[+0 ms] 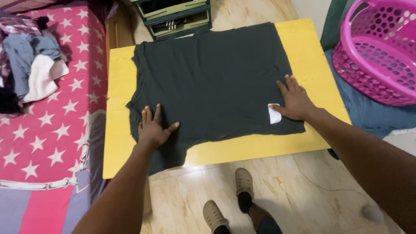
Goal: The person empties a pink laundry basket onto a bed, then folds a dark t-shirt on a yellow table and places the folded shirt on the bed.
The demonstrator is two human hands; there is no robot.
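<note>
T-shirt (212, 78), dark soft cotton, lies flat on yellow board (312, 65); left hand (154, 128) and right hand (297, 102) press it, fingers spread, gripping nothing.

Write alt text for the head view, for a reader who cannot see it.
Seen from above, a person's left hand and right hand press flat on a dark T-shirt spread over a yellow table. A pink laundry basket sits to the right, a star-patterned bedspread with piled clothes to the left.

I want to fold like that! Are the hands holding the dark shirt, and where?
Nothing is gripped. The left hand presses flat on the dark cotton T-shirt near a sleeve; the right hand presses flat beside its white label.
</note>
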